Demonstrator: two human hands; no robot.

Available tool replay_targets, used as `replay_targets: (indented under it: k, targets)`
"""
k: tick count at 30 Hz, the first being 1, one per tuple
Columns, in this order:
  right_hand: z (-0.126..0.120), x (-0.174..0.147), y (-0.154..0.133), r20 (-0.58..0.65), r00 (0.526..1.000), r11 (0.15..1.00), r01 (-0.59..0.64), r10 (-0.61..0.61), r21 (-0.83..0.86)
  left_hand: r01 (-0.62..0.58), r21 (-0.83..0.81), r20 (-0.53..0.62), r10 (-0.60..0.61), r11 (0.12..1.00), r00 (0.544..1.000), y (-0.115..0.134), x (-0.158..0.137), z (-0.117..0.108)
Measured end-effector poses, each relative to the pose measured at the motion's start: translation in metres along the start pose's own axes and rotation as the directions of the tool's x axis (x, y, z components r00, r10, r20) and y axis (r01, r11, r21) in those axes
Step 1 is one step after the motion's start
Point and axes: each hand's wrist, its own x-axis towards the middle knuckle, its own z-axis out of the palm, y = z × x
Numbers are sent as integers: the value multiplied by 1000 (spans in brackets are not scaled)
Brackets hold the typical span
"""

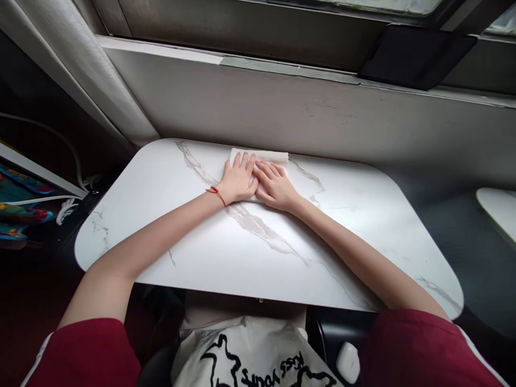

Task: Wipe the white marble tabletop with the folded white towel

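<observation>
A folded white cloth (266,156) lies on the white marble-patterned table (181,236), near its far edge. My left hand (239,180) rests flat on the cloth's left part, fingers stretched out and slightly spread. A thin red string bracelet (216,194) circles that wrist. Just to the right, my right hand (277,187) is laid over the cloth with its fingers extended, pointing up and left. Both hands touch or nearly touch at the middle, and they cover much of the cloth. Neither hand is wrapped around anything.
Behind the table stands a pale wall (274,113) under a window ledge, where a dark flat object (415,56) leans. White cables (66,207) hang at the left. A white rounded item (348,362) sits below the front edge. Another white tabletop (500,209) shows at right.
</observation>
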Motion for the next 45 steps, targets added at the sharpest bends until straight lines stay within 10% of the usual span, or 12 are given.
replay_targets:
  k: [11,21,29,37,45]
  targets:
    - [-50,-123,-65,7,999,999,-48,48,15,-186,200,128,163,962,978,92,-79,-13]
    - [-77,-191,-114,16,996,996,-83,83,-8,-354,225,40,355,908,934,126,-136,-3]
    - [-93,-212,-117,-4,987,985,-163,163,-58,-620,-31,-129,612,784,780,116,-120,15]
    - [-80,-215,-99,5,976,973,-215,216,-78,-642,-105,-112,632,760,767,126,-97,24]
    - [-79,-189,-12,15,974,969,-224,227,-105,-619,-131,-118,607,775,786,138,-8,24]
